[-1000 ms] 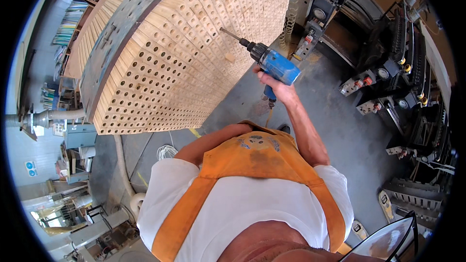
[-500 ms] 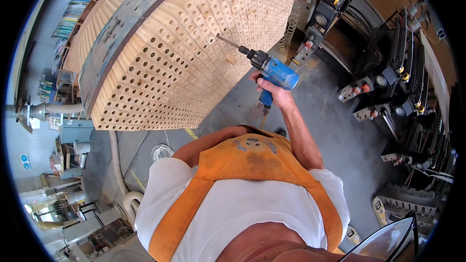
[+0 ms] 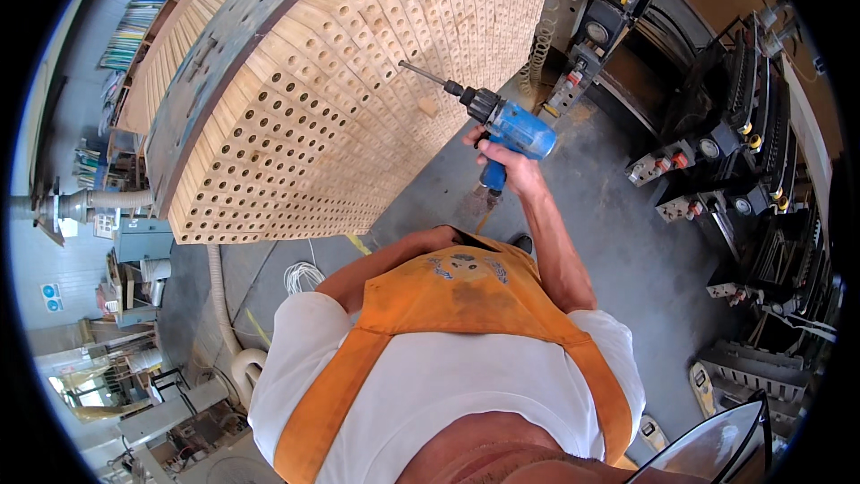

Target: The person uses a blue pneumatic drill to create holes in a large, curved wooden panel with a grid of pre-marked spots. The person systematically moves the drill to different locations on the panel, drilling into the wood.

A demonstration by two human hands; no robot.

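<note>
The blue drill [image 3: 522, 128] has shifted slightly, the right hand's grip [image 3: 514, 165] wrapped around its handle [image 3: 493, 179].

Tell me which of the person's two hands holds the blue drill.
The right hand: it grips the handle of the blue drill. The left hand is mostly hidden at the orange apron, with no tool visible there.

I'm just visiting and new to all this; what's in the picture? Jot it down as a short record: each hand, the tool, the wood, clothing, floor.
Right hand: grips a blue drill
Left hand: mostly hidden behind the orange apron
Drill bit: points toward the wooden stack; contact unclear
Wood: rows of round holes, many darker at lower left
Clothing: apron, white shirt
Floor: grey, with looped white cable
</note>
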